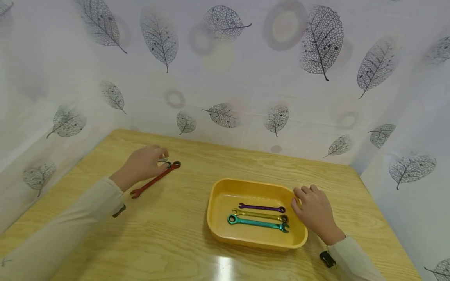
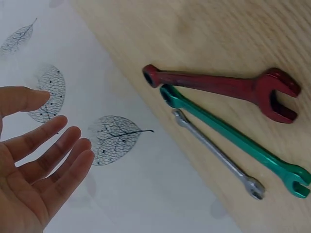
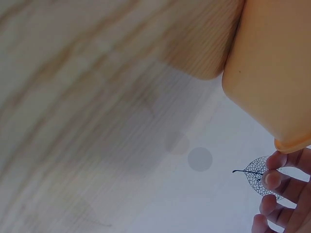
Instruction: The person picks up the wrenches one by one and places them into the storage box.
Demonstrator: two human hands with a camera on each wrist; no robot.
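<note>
My left hand (image 1: 142, 166) hovers over the far left of the table, its thumb apart from its slightly bent fingers and nothing between them. Below and beside it lie three combination wrenches: a red wrench (image 2: 214, 86), a green wrench (image 2: 233, 136) and a small silver wrench (image 2: 218, 154). The head view has the green and silver ones mostly hidden behind the hand. My right hand (image 1: 314, 210) holds the right rim of a yellow plastic tray (image 1: 258, 244), thumb on the inner side and fingers bent at the outer corner.
Inside the tray lie a purple wrench (image 1: 261, 207), a yellow wrench (image 1: 260, 214) and a teal wrench (image 1: 258, 223), roughly parallel. The wooden table (image 1: 168, 234) meets a leaf-printed cloth (image 1: 225, 78) at the back and sides.
</note>
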